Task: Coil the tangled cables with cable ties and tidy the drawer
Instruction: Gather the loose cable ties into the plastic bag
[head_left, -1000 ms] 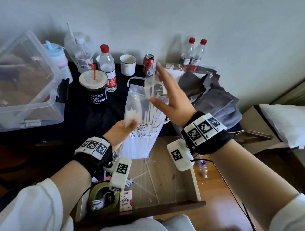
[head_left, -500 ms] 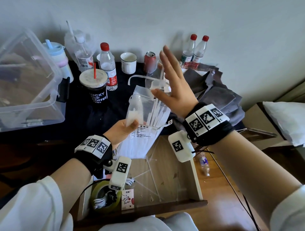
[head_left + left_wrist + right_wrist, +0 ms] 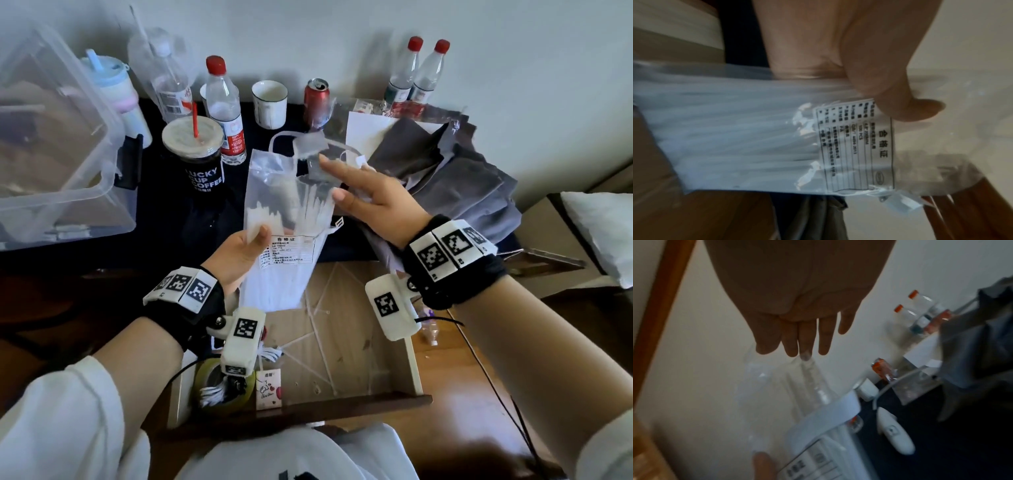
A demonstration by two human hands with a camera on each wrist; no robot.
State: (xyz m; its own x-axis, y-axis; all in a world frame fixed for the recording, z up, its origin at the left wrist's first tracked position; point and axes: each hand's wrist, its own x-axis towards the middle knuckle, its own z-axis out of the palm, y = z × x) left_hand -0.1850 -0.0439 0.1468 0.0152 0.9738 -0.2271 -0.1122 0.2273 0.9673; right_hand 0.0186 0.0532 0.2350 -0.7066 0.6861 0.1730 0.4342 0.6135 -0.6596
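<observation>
My left hand (image 3: pixel 239 250) pinches a clear plastic bag of white cable ties (image 3: pixel 287 219) upright above the open wooden drawer (image 3: pixel 342 342); its thumb (image 3: pixel 900 100) presses beside the bag's printed label (image 3: pixel 857 146). My right hand (image 3: pixel 370 198) is at the bag's open top with straight fingers (image 3: pixel 807 337), the tips touching the loose film. Several loose cable ties (image 3: pixel 318 329) lie on the drawer floor. A tape roll (image 3: pixel 219 383) with a white coiled cable sits in the drawer's front left corner.
On the dark tabletop stand a coffee cup (image 3: pixel 198 154), water bottles (image 3: pixel 224 109), a white mug (image 3: pixel 270 104), a red can (image 3: pixel 317 99) and a clear storage bin (image 3: pixel 51 137). Grey cloth (image 3: pixel 445 178) is heaped at right. A small carton (image 3: pixel 269 389) stands in the drawer.
My right hand has come down from raised in front of the wall to the bag's open top. The left hand keeps holding the bag in the same place.
</observation>
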